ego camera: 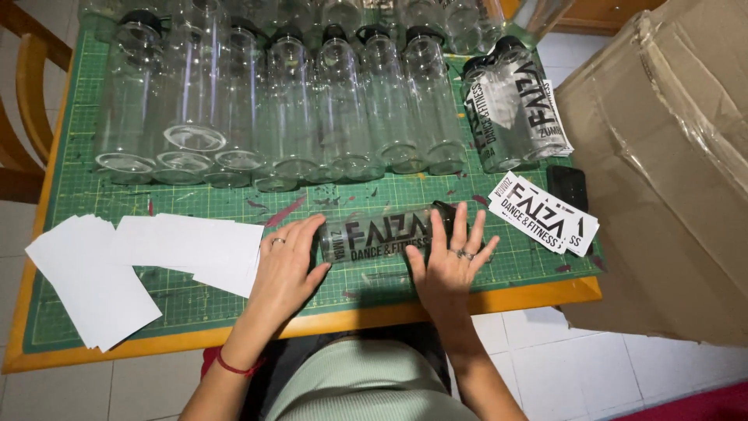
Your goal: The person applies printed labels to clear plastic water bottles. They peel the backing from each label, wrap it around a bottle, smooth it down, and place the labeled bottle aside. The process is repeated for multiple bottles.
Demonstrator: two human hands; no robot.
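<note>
Seen from above: a clear bottle (pixel 382 236) lying on its side on the green cutting mat (pixel 234 204), near the front edge of the worktop (pixel 530 294), black cap toward the right. Held at both ends. Left hand (pixel 284 269) cupped over the bottle's base end, fingers curled against it, a ring on one finger, a red band at the wrist. Right hand (pixel 450 265) spread flat, fingers wide and pressing on the bottle's right part beside the cap, rings on one finger. A label with black lettering (pixel 387 234) showing on the bottle between the two hands.

To the left of the left hand, loose white sheets (pixel 132 261) fanned across the mat, some overhanging the worktop edge. To the right of the right hand, a small stack of printed stickers (pixel 545 214), just beside a dark flat object (pixel 569 185); cannot tell what that is. Behind, a row of clear empty bottles (pixel 312 101) lying side by side, bases toward the wearer. At the right end of that row, two bottles already carrying lettering (pixel 510 105). Further right, off the worktop, a large cardboard box (pixel 670 171). At far left, part of a wooden chair (pixel 27 101).
</note>
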